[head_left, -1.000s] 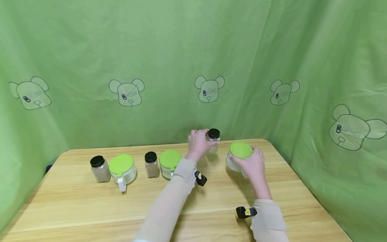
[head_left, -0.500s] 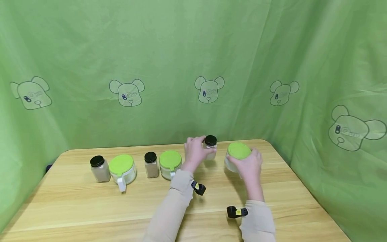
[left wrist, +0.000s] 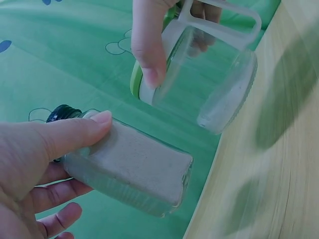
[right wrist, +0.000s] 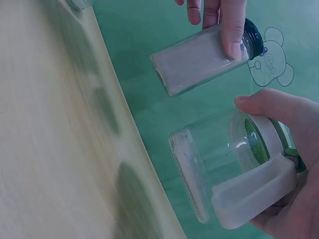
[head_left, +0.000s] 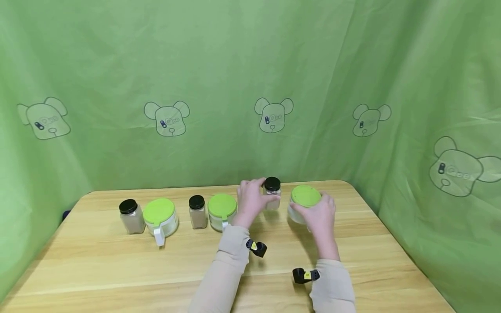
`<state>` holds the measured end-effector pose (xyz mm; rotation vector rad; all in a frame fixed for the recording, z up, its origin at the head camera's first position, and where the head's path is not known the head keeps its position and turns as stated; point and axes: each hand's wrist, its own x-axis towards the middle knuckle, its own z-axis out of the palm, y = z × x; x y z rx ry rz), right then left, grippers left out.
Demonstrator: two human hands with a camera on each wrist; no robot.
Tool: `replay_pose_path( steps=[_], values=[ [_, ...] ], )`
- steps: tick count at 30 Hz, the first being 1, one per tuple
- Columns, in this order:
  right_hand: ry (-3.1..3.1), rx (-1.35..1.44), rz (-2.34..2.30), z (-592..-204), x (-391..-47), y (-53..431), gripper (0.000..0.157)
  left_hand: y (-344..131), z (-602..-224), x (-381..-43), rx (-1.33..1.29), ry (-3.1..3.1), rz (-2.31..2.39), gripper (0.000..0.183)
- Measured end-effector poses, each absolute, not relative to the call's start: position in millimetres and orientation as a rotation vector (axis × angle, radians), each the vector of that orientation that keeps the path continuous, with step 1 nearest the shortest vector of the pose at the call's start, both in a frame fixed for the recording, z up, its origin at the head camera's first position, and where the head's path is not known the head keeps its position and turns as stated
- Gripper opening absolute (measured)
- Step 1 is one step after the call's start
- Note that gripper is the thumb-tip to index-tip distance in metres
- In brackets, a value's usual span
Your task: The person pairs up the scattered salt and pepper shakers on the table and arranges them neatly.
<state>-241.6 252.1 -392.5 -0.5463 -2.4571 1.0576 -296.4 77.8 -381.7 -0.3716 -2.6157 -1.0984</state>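
Observation:
My left hand (head_left: 250,201) grips a square glass jar (head_left: 272,184) with a black lid. Pale powder fills much of this jar (left wrist: 137,162) in the left wrist view, where the thumb presses its side just below the lid. To the right, my right hand (head_left: 322,217) holds a round glass seasoning pot (head_left: 306,196) by its green-lidded top. In the right wrist view that pot (right wrist: 209,149) shows a white handle (right wrist: 254,194) and some white contents at its bottom. Both containers are above the tabletop, side by side with a gap between, their shadows falling apart from them.
On the left of the wooden table (head_left: 117,269) stand a black-lidded jar (head_left: 132,219), a green-lidded pot (head_left: 159,211), another black-lidded jar (head_left: 197,215) and another green-lidded pot (head_left: 222,205), in a row. A green curtain (head_left: 219,56) hangs behind the table.
Both hands have moved a little left, carrying the jar and the pot. The jar has also come lower and nearer in the head view. The row on the left stays put.

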Motion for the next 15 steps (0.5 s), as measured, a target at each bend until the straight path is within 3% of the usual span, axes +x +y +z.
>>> replay_pose_path(
  steps=[10, 15],
  values=[
    [-2.481, -0.533, 1.060, -396, -244, 247, 0.102, 75, -388, -295, -0.397, -2.638, -1.076, 0.073],
    [-2.494, -0.530, 1.045, -397, -244, 245, 0.101, 75, -392, -293, -0.442, -2.641, -1.065, 0.060]
  ],
)
